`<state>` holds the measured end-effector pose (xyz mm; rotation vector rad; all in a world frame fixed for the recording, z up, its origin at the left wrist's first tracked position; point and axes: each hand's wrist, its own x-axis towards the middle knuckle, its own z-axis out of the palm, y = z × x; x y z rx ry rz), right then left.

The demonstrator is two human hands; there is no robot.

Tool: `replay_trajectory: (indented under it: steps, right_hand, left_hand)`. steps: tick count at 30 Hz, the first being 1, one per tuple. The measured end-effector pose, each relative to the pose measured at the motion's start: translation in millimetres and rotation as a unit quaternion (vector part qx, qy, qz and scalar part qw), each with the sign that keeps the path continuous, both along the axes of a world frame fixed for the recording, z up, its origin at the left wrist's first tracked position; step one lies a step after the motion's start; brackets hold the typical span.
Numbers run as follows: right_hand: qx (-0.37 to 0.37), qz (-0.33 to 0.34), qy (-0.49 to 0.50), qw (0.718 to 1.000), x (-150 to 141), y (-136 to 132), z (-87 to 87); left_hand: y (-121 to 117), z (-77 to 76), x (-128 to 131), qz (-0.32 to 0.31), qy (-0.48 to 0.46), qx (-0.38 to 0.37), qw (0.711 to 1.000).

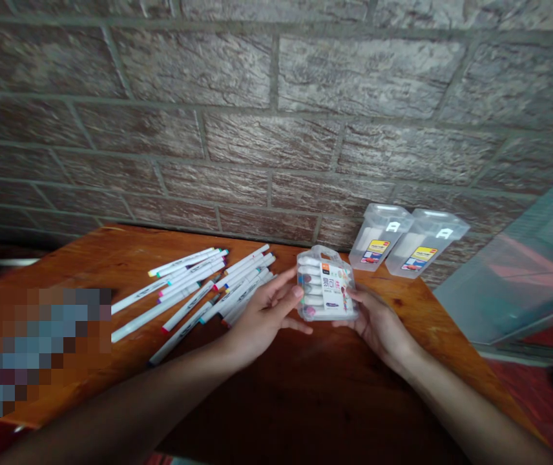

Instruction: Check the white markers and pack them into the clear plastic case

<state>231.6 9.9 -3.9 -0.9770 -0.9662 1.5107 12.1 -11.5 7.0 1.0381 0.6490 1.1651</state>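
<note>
Fingers [292, 292] of the left hand [261, 318] and right hand [378, 326] curved around a clear plastic marker case [325, 284], holding it by both sides above the grainy orange wooden worktop [402, 310], right of loose white markers [199, 290], near two clear plastic cases [378, 236].

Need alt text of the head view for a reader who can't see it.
Left hand and right hand hold a clear case of white markers above a wooden table. Loose markers lie left; two more clear cases sit by the brick wall.
</note>
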Motion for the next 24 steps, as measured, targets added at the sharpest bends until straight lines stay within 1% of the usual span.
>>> replay_trajectory:
  steps: [4,7,10,14,18,21,24]
  right_hand:
    - [-0.017,-0.002,-0.002,1.000,1,0,1.9]
    - [-0.005,-0.006,0.001,1.000,2,-1,4.2]
    - [0.018,0.004,0.006,1.000,3,-3,7.8]
    - [0.076,0.050,0.032,0.995,7,-8,11.7]
    - [0.137,0.104,0.055,0.984,10,-16,14.2]
    - [0.159,0.131,0.045,0.978,9,-21,16.6]
    - [0.165,0.133,0.037,0.977,9,-23,18.2]
  left_hand:
    - [5,-4.2,-2,0.032,-0.027,-0.063,0.997]
    - [8,-7.6,-3,0.051,-0.032,-0.114,0.992]
    - [12,-9.3,-3,0.061,-0.027,-0.145,0.987]
    - [15,-7.7,-2,0.081,-0.025,-0.166,0.983]
    - [15,-4.3,0,0.113,-0.012,-0.178,0.977]
    - [15,-3.2,2,0.128,-0.005,-0.183,0.975]
    - [15,-4.0,2,0.120,-0.010,-0.176,0.977]
